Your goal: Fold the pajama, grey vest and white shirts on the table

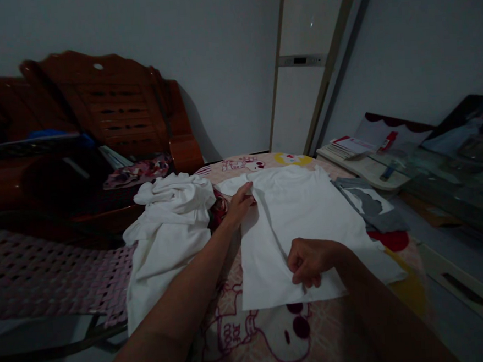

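A white T-shirt [313, 203] lies spread on the round table, its hem toward me. A long crease runs down its left part, from one of my hands to the other. My left hand [241, 202] is closed on the cloth near the shoulder at the far left. Near the hem, my right hand [311, 260] pinches the fabric with its fingers curled under. To the left, a heap of crumpled white cloth [173, 219] rests at the table's edge and hangs down.
A patterned tablecloth [277, 341] covers the table. Grey folded clothing [369, 205] lies at its right edge. Beyond stand a glass table [451, 166] with papers and small items, a wooden bench [108, 110], and a tall white cabinet-like unit [302, 97]. A woven pink chair [61, 265] stands left.
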The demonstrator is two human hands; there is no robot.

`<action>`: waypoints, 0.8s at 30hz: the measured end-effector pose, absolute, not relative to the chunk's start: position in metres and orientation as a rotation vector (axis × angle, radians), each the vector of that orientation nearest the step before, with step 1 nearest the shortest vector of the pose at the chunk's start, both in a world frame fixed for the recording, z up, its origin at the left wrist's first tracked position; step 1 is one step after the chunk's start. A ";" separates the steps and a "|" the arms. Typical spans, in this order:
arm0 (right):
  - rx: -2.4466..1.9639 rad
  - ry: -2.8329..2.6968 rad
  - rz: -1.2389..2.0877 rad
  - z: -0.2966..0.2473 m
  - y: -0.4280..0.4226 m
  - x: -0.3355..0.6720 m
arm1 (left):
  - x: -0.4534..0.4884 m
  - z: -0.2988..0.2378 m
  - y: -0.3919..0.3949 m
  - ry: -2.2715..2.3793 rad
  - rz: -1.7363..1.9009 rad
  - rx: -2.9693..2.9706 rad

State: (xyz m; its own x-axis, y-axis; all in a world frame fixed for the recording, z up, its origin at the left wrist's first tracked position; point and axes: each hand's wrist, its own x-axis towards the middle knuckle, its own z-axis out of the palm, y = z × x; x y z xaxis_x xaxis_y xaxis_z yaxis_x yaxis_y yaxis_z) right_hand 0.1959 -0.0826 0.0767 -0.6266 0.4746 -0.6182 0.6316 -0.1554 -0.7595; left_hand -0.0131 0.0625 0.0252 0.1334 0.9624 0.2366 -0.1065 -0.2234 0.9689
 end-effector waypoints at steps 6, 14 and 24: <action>1.201 1.897 -1.816 0.073 -0.082 0.189 | 0.012 0.008 0.066 0.869 1.114 1.803; 1.289 2.069 -1.954 0.062 -0.069 0.206 | 0.012 0.018 0.060 1.069 0.894 2.079; 1.756 2.220 -2.193 0.040 -0.050 0.209 | -0.032 0.049 0.113 2.192 0.667 1.886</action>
